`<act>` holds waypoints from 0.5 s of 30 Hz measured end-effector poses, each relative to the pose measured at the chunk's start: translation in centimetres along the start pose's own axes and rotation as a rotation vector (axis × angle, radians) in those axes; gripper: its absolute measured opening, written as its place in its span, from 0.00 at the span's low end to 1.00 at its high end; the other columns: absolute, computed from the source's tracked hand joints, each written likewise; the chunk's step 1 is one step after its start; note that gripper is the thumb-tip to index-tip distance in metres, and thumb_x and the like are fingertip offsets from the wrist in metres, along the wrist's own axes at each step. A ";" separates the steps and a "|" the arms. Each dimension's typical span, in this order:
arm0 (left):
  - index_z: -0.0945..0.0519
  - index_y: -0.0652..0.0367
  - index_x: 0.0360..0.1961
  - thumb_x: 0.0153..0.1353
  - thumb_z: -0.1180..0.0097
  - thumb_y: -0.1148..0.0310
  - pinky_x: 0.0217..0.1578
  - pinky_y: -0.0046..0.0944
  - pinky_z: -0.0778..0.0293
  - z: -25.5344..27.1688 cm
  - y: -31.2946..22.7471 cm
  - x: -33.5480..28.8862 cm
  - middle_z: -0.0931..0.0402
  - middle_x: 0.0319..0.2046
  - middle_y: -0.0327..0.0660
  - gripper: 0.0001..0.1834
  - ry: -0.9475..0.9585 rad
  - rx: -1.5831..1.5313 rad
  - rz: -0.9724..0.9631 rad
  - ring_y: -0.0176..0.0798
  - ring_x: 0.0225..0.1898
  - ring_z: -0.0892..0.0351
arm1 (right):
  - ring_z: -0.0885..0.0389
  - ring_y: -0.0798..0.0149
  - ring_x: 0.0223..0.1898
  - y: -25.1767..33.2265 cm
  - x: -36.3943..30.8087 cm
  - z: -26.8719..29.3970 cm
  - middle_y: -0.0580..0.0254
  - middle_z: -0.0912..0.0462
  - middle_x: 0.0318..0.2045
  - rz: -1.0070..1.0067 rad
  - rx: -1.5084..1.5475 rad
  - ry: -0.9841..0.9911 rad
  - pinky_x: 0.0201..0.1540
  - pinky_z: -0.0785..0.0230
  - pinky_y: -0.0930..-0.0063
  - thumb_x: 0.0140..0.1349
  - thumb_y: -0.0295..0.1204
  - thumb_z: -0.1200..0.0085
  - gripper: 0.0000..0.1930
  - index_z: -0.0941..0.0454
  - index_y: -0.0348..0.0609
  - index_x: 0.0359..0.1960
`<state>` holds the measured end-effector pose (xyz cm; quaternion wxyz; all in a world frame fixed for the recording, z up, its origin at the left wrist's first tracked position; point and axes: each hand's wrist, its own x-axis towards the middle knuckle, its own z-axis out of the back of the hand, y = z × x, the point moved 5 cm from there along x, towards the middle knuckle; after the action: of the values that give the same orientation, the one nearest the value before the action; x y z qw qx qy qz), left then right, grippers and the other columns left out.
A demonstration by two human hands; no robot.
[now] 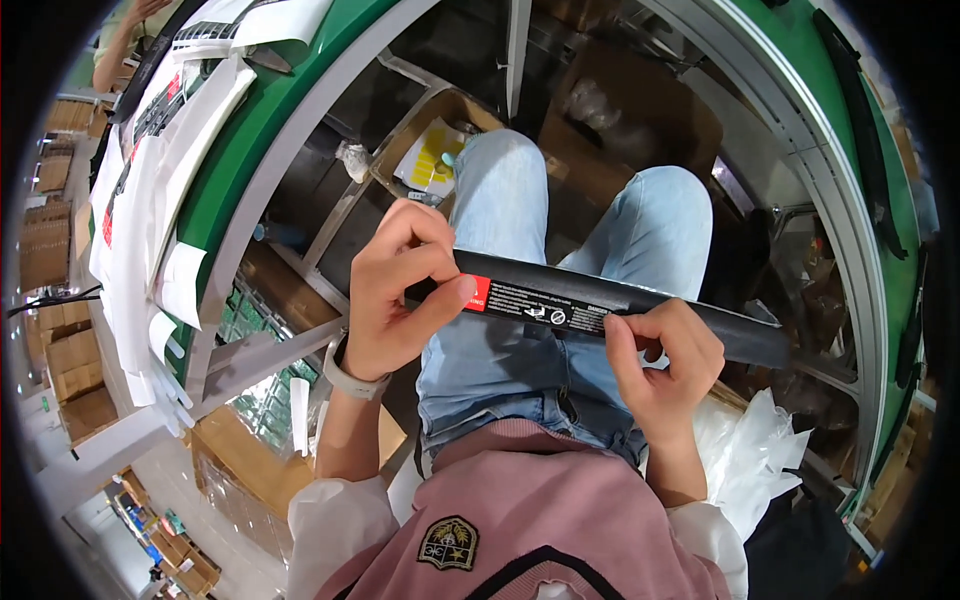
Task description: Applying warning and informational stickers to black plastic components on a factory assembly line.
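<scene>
A long black bar [590, 287] lies across above my lap, tilted so that its right end is lower in the view. On its near face runs a black warning label [560, 311] with white print, and a red block at the label's left end. My left hand [398, 285] grips the bar's left part, thumb pressed on the red block and fingers curled over the top. At the label's right end, my right hand [668, 358] is closed with its thumb and fingertips on the label and bar. The bar's far side is hidden.
White label sheets [205, 140] lie on the green tabletop [245, 150] at the left. Grey metal frame rails surround my knees. An open cardboard box [410, 135] stands below. White plastic [755, 450] lies at right. Another person's arm [115, 50] shows at upper left.
</scene>
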<state>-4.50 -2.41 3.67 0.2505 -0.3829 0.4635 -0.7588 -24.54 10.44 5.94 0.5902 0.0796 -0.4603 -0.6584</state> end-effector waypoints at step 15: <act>0.32 0.62 0.16 0.43 0.42 0.80 0.30 0.32 0.35 0.2 1.0 -0.5 0.31 0.36 0.44 0.10 0.009 0.081 0.031 0.40 0.41 0.26 | 0.30 0.71 0.13 -0.2 1.1 -1.1 0.66 0.27 0.15 -0.215 -0.018 0.181 0.17 0.43 0.77 0.48 0.21 0.33 0.09 0.24 0.41 0.19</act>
<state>-4.00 -2.55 2.66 0.2753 -0.3619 0.4393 -0.7748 -24.28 8.92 5.60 0.5560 0.1823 -0.3880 -0.7121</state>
